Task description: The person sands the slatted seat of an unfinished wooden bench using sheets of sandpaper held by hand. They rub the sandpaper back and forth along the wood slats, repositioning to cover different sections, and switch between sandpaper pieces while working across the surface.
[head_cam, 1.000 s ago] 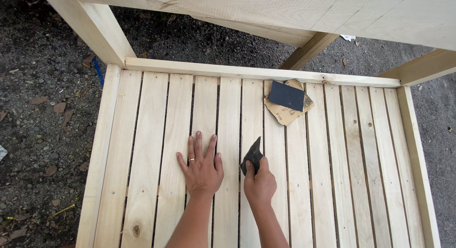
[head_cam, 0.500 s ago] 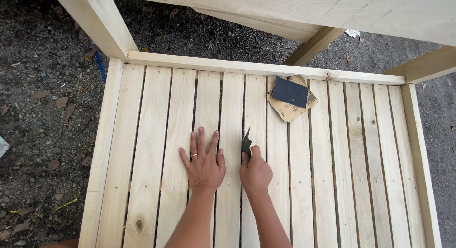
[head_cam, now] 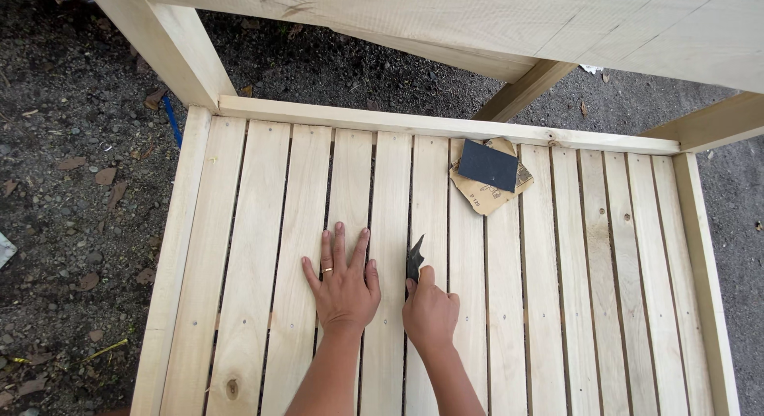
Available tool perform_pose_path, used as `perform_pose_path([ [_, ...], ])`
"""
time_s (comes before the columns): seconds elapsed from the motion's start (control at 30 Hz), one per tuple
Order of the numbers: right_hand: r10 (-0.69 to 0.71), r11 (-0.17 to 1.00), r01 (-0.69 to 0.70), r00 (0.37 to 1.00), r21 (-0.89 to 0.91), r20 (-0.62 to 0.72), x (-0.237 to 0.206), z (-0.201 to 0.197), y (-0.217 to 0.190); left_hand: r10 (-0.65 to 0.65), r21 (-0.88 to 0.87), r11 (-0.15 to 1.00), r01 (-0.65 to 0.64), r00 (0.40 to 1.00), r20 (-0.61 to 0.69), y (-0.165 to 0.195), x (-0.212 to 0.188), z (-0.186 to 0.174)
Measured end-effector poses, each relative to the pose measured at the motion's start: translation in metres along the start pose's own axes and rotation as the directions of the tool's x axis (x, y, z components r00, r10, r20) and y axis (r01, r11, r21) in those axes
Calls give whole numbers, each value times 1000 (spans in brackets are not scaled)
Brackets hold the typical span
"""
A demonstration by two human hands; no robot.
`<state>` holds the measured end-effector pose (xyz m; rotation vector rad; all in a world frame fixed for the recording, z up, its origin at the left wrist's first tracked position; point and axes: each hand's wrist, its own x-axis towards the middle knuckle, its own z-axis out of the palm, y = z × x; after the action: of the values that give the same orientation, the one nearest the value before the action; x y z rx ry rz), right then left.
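- Compared with one second ago, the right hand (head_cam: 430, 312) has moved a little to the left, so it is now closer to the left hand (head_cam: 342, 285); only a narrow space stays between them.
- The sandpaper (head_cam: 414, 261) in the right hand showed a wider dark face before; now it looks narrow, folded, with one pointed tip standing up.
- The left hand has stayed on the same slats (head_cam: 302, 225), flat, palm down.
- The pad (head_cam: 488, 165) and the brown sheet (head_cam: 487, 191) under it have not changed place, near the back rail (head_cam: 358, 117).
- The fingers of the right hand are closed around the lower part of the sandpaper. The thumb (head_cam: 425, 277) lies along its right side, pointing up; the other fingers are curled under and I cannot see them well.
- The sandpaper sticks out above the right hand, in front of the thumb tip. It sits at the gap between two slats; I cannot tell if it goes into the gap.
- The fingers of the left hand (head_cam: 341, 245) are stretched and a little spread. This hand holds nothing, it only presses on the wood. A ring (head_cam: 326, 269) is on one finger.
- The sandpaper is just beside the left hand, at the level of its knuckles, not touching it.
- The pad is well apart from both hands, further back and to the right.
- Dark ground (head_cam: 79, 185) with dry leaves is at the left of the frame.
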<state>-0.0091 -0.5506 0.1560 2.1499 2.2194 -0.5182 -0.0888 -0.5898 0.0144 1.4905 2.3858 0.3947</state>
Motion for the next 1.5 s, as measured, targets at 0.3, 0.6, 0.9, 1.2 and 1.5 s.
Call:
perform_pose_path([
  [0.3,-55,997,53,998,58,25,1,3,10,0,4,1000,0,1000,3,0,1,4],
  [0.6,-107,989,108,994,102,-10,9,6,21,-28,25,999,26,996,80,5,4,0],
  [0.9,-113,956,106,994,275,8,8,17,40,-4,15,1000,3,999,35,6,3,2],
  [1.2,74,985,-5,916,173,-395,10,19,108,3,42,999,-3,1000,17,9,0,5],
  [1.5,-19,996,49,926,70,-376,7,15,112,-24,126,992,13,996,84,20,-8,11],
])
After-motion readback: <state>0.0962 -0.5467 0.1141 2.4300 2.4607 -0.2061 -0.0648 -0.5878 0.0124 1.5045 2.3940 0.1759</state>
